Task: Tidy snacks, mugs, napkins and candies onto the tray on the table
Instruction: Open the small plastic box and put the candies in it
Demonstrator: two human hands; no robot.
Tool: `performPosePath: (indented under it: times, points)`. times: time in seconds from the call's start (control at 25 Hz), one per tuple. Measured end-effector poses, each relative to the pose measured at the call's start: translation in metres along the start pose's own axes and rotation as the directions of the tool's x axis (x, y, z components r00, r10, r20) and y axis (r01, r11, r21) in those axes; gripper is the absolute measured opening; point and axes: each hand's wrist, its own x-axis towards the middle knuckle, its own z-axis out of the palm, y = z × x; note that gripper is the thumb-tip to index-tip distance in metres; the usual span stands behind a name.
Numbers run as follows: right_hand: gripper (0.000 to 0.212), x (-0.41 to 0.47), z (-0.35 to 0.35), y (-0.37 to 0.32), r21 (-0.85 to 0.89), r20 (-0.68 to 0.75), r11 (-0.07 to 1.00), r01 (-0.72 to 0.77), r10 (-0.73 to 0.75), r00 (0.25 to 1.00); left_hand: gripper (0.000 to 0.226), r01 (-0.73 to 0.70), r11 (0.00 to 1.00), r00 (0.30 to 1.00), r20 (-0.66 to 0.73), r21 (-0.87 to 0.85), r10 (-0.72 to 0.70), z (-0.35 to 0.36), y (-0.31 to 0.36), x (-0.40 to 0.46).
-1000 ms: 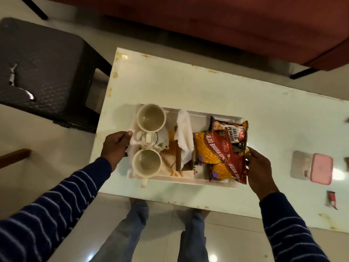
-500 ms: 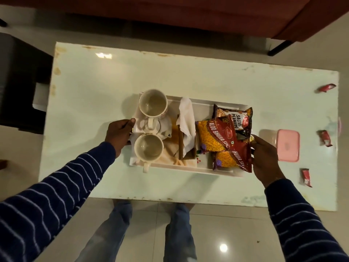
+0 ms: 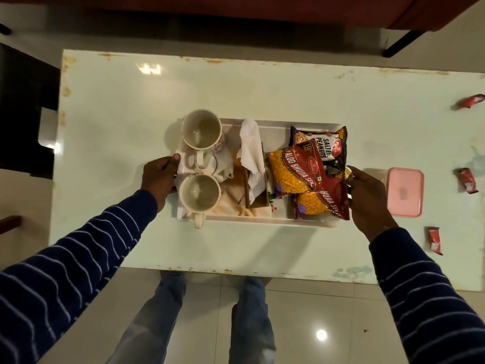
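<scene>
step: both hands hold tray ends | left hand (image 3: 157,177) grips tray (image 3: 278,221) edge by mugs (image 3: 200,193) | right hand (image 3: 367,195) pinches snack-side end | next: gather candies (image 3: 467,179) lying well apart, rightward

Home lounge: low table (image 3: 262,88), sofa (image 3: 236,6)

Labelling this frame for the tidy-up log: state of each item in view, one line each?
far mug: upright, empty, on tray
near mug: upright, empty, on tray
napkin: standing in its holder
snack packets: sealed, stacked on tray
tray: on table, held at both ends
pink box: lid on, off tray
red candies: wrapped, off tray
left hand: grips tray edge
right hand: holds tray end
</scene>
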Motion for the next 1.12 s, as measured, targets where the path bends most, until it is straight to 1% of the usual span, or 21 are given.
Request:
performPosePath:
  times: [0.08, 0.16, 0.28, 0.36, 0.4, 0.44, 0.48, 0.52, 0.56, 0.6, 0.68, 0.72, 0.8, 0.84, 0.88, 0.92, 0.96, 1.04, 1.12]
  points:
    - [0.044, 0.002, 0.0, 0.001, -0.006, -0.012, 1.0, 0.003, -0.003, 1.0, 0.038, 0.009, 1.0, 1.0, -0.002, -0.003, -0.009, 0.002, 0.0, -0.001]
    - [0.043, 0.001, 0.0, 0.002, -0.02, -0.024, 1.0, 0.009, -0.01, 1.0, 0.041, 0.009, 1.0, 1.0, -0.011, -0.002, -0.009, 0.004, -0.001, -0.002]
    - [0.032, 0.001, 0.002, 0.002, -0.056, -0.029, 0.998, 0.017, -0.019, 0.999, 0.037, 0.007, 1.0, 0.999, -0.036, 0.016, -0.006, 0.004, -0.001, -0.001]
    - [0.028, 0.001, 0.001, 0.001, -0.096, -0.046, 0.995, 0.0, -0.004, 0.999, 0.038, -0.003, 0.998, 0.997, -0.081, 0.058, 0.007, 0.004, 0.001, -0.004]
    - [0.029, -0.001, -0.001, 0.002, -0.13, -0.07, 0.991, -0.002, -0.007, 0.998, 0.032, -0.014, 0.996, 0.992, -0.121, 0.083, 0.024, 0.005, 0.004, -0.007]
    - [0.031, -0.003, -0.004, 0.003, -0.202, -0.11, 0.979, 0.02, -0.043, 0.993, 0.025, -0.029, 0.995, 0.984, -0.175, 0.095, 0.045, 0.005, 0.006, -0.012]
    - [0.033, -0.008, -0.01, 0.005, -0.304, -0.147, 0.95, 0.074, -0.123, 0.981, 0.021, -0.045, 0.995, 0.969, -0.239, 0.087, 0.065, 0.005, 0.009, -0.017]
    - [0.032, -0.014, -0.015, 0.006, -0.408, -0.165, 0.903, 0.138, -0.222, 0.961, 0.02, -0.06, 0.996, 0.952, -0.295, 0.064, 0.077, 0.004, 0.013, -0.023]
    - [0.03, -0.021, -0.022, 0.007, -0.474, -0.17, 0.857, 0.2, -0.312, 0.935, 0.025, -0.076, 0.996, 0.934, -0.347, 0.04, 0.085, 0.002, 0.017, -0.028]
    - [0.028, -0.028, -0.032, 0.007, -0.5, -0.163, 0.828, 0.253, -0.377, 0.912, 0.03, -0.095, 0.995, 0.915, -0.391, 0.036, 0.101, 0.001, 0.023, -0.035]
    - [0.026, -0.039, -0.055, 0.004, -0.517, -0.145, 0.786, 0.339, -0.47, 0.871, 0.033, -0.147, 0.987, 0.878, -0.45, 0.064, 0.16, 0.0, 0.038, -0.053]
    - [0.028, -0.043, -0.067, 0.001, -0.542, -0.146, 0.762, 0.355, -0.501, 0.853, 0.031, -0.175, 0.982, 0.863, -0.467, 0.078, 0.191, 0.002, 0.047, -0.064]
    - [0.036, -0.045, -0.088, -0.005, -0.653, -0.172, 0.687, 0.319, -0.545, 0.82, 0.024, -0.244, 0.965, 0.836, -0.484, 0.092, 0.257, 0.016, 0.064, -0.091]
    - [0.044, -0.041, -0.095, -0.007, -0.708, -0.189, 0.653, 0.269, -0.543, 0.818, 0.018, -0.307, 0.948, 0.817, -0.488, 0.083, 0.307, 0.027, 0.072, -0.104]
    - [0.055, -0.037, -0.099, -0.009, -0.744, -0.199, 0.635, 0.209, -0.509, 0.838, 0.01, -0.382, 0.92, 0.793, -0.48, 0.089, 0.376, 0.037, 0.078, -0.117]
    - [0.067, -0.032, -0.101, -0.01, -0.759, -0.199, 0.633, 0.155, -0.451, 0.87, 0.007, -0.457, 0.88, 0.76, -0.459, 0.127, 0.46, 0.05, 0.081, -0.128]
    - [0.077, -0.026, -0.102, -0.01, -0.765, -0.19, 0.633, 0.116, -0.395, 0.899, 0.01, -0.519, 0.835, 0.726, -0.421, 0.182, 0.543, 0.063, 0.083, -0.137]
    - [0.088, -0.016, -0.1, -0.003, -0.791, -0.161, 0.606, 0.089, -0.346, 0.924, 0.019, -0.615, 0.739, 0.669, -0.313, 0.276, 0.674, 0.094, 0.078, -0.148]
    - [0.091, -0.01, -0.095, 0.003, -0.811, -0.166, 0.582, 0.065, -0.335, 0.927, 0.024, -0.724, 0.606, 0.596, -0.142, 0.329, 0.79, 0.125, 0.069, -0.159]
